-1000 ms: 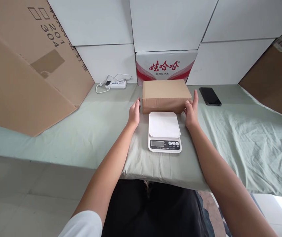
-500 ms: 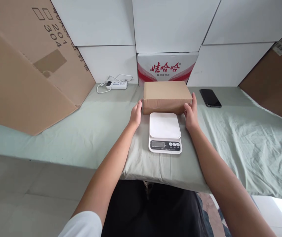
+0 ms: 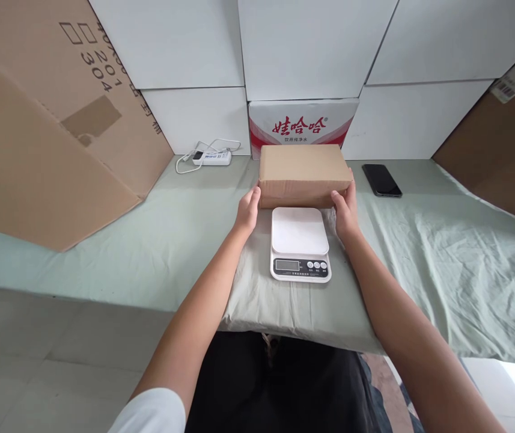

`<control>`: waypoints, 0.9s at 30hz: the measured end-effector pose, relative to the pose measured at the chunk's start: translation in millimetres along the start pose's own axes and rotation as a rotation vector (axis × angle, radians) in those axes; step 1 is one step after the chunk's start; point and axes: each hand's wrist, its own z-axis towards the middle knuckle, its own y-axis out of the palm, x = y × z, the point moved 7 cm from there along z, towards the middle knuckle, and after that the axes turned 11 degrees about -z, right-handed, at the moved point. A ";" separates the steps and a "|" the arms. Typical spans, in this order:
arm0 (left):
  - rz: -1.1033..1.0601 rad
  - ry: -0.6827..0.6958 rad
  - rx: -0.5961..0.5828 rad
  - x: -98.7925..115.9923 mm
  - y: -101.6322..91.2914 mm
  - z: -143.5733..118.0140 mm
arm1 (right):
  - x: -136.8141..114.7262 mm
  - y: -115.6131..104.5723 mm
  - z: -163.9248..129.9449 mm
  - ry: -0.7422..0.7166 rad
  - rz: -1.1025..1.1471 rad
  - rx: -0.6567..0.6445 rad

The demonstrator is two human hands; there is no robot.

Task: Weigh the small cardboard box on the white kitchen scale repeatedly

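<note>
A closed brown cardboard box (image 3: 303, 173) lies on the green-sheeted table (image 3: 171, 228), just behind a white digital kitchen scale (image 3: 300, 242). My left hand (image 3: 247, 211) presses against the box's left end, fingers on its lower corner. My right hand (image 3: 345, 208) grips the box's right end, with the thumb on the front face. The box sits between both palms. The scale's platform is bare and its display reads blank.
A black phone (image 3: 381, 180) lies to the right of the box. A white power strip with cable (image 3: 211, 157) sits at the back left. A red-and-white printed carton (image 3: 301, 122) stands behind the box. Large cardboard sheets (image 3: 50, 120) lean at left and right.
Both hands have closed in from beside the box onto its two ends. The box stays in about the same place.
</note>
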 end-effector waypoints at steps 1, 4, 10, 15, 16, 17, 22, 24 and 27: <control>0.024 0.013 -0.001 5.1 0.4 0.2 | -7.9 -2.9 0.2 -0.034 -0.016 0.014; 0.070 0.060 -0.020 24.6 3.4 0.5 | -38.8 -12.3 -0.5 -0.145 -0.081 0.036; -0.016 0.168 -0.013 73.6 2.7 -29.2 | -103.5 -27.6 -26.4 -0.215 -0.141 0.001; -0.002 0.122 -0.015 79.9 -1.1 -85.7 | -100.3 -42.9 -74.0 -0.234 -0.181 0.003; 0.001 0.098 -0.018 76.4 -1.3 -94.5 | -91.4 -44.8 -82.2 -0.232 -0.194 0.003; 0.003 0.076 -0.021 72.6 -1.1 -101.7 | -81.7 -46.1 -89.1 -0.229 -0.205 0.004; 0.009 0.026 -0.036 63.3 3.2 -115.0 | -52.1 -49.1 -103.3 -0.205 -0.183 0.050; 0.014 0.008 -0.042 62.1 4.4 -115.4 | -51.2 -48.1 -102.7 -0.172 -0.189 0.057; 0.020 -0.012 -0.034 59.3 3.0 -115.2 | -55.5 -45.8 -101.7 -0.136 -0.194 0.056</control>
